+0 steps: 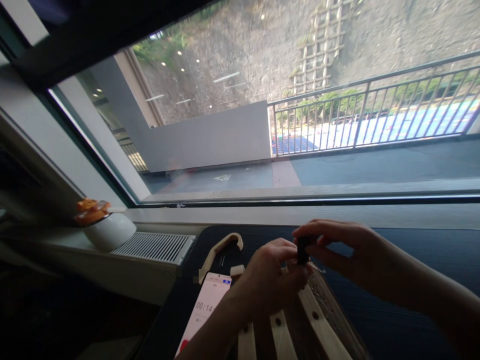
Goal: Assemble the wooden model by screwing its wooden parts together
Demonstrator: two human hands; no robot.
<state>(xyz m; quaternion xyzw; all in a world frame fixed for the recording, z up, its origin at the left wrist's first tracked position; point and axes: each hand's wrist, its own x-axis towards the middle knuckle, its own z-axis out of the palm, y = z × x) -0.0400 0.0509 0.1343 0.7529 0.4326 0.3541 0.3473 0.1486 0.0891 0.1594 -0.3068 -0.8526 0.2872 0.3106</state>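
Note:
My left hand (279, 267) and my right hand (333, 242) meet over the dark table. Both are closed on a small, dark, roughly cylindrical piece (303, 250), whose kind I cannot make out. Below them lie pale wooden strips (317, 320) with dark round holes, their far ends partly covered by my left hand. A clear plastic bag (333, 315) with small parts seems to lie along the right side of the strips. Beyond my left wrist a small pale wooden block (237, 271) shows.
A curved wooden hook-shaped piece (221, 247) and thin metal pins (222, 261) lie at the table's far left. A phone (206, 310) displaying a timer rests beside my left forearm. Past the dark table (412, 260) are a white vent grille (153, 246), a white pot (108, 231) and a window.

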